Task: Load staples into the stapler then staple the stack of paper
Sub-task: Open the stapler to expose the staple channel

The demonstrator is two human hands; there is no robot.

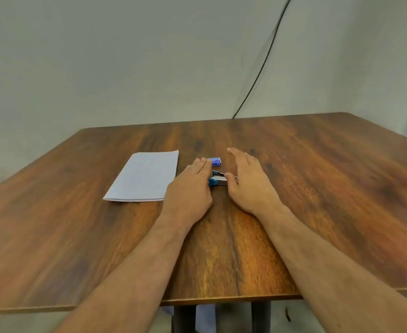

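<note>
Both my forearms reach in from the bottom of the frame toward the middle of the wooden table [293,179]. My left hand [189,188] lies palm down with the fingers straight and close together, holding nothing; its fingertips come up to the near-left end of the small blue staple box [215,162], though I cannot tell whether they actually touch it. My right hand [248,181] is also flat and relaxed, fingers stretched toward the far side of the table, with the thumb resting against the metal top of the stapler [218,180]; it does not grip it. The stapler sits on the table in the gap between my two hands, just below the center of the frame, its blue end beside my left hand and its silver body running under my right thumb. The staple box lies just beyond it, toward the wall. The stack of paper [145,177] lies flat on the table to the left of my left hand, left of center in the frame, apart from the stapler. A dark cable [263,66] runs down the pale wall at the upper right.
</note>
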